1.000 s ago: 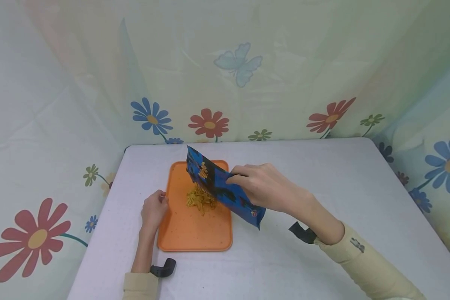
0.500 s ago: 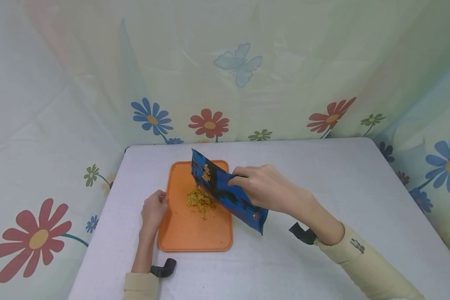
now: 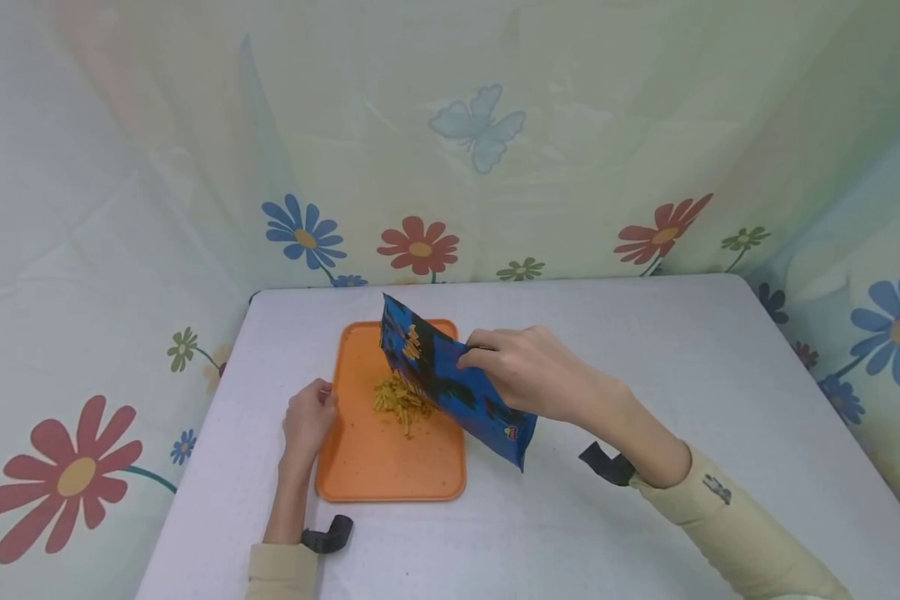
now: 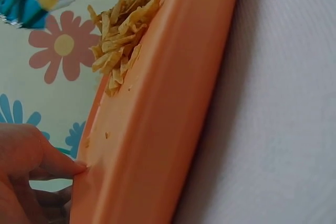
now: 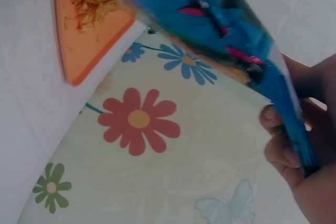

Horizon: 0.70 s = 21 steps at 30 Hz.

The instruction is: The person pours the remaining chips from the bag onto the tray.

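Note:
An orange tray [image 3: 378, 467] lies on the white table [image 3: 645, 375] with a small heap of yellow snack sticks [image 3: 401, 400] on it. My right hand [image 3: 521, 371] grips a blue snack bag [image 3: 450, 383], tilted with its open end low over the heap. In the right wrist view the bag [image 5: 231, 30] runs between my fingers [image 5: 278, 153], and the tray [image 5: 86, 40] shows at upper left. My left hand [image 3: 309, 417] holds the tray's left rim; in the left wrist view my thumb [image 4: 50, 156] presses the rim [image 4: 152, 129] below the sticks [image 4: 123, 30].
A flowered plastic curtain [image 3: 450, 150] hangs behind the table and down both sides. Bare white tabletop stretches to the right of the tray. Black straps [image 3: 607, 465] sit at both wrists.
The bag has shifted slightly right and lower at its bottom corner over the second. The heap of sticks and my left hand stay where they were.

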Available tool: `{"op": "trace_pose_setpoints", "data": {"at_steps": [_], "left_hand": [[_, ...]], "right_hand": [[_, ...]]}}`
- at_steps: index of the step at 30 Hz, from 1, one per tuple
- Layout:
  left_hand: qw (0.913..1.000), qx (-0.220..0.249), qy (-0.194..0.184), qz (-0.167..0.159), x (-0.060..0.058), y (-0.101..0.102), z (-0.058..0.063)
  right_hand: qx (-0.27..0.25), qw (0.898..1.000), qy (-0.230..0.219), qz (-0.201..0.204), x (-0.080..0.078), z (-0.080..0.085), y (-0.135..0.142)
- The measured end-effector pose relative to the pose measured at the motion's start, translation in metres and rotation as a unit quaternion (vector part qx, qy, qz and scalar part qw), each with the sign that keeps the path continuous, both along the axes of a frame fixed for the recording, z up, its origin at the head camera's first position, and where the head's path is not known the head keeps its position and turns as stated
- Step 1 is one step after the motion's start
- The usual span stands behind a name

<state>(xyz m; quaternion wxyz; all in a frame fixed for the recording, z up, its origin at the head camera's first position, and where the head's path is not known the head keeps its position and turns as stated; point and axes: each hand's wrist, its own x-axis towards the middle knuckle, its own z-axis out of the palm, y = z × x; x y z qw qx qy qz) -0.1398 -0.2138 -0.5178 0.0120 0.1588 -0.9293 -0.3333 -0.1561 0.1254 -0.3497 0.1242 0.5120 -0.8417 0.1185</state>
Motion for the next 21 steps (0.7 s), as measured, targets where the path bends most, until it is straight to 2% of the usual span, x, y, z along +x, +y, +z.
{"op": "trace_pose_setpoints", "data": {"at_steps": [11, 21], "left_hand": [[1.0000, 0.005, 0.006, -0.002, -0.0001, 0.0004, 0.0006], [1.0000, 0.003, 0.002, 0.000, -0.0006, 0.0007, 0.0005]], "right_hand": [[-0.017, 1.000, -0.004, 0.002, -0.0015, 0.0021, 0.0031], [-0.006, 1.000, -0.020, 0.001, -0.0007, 0.0021, 0.0007]]}}
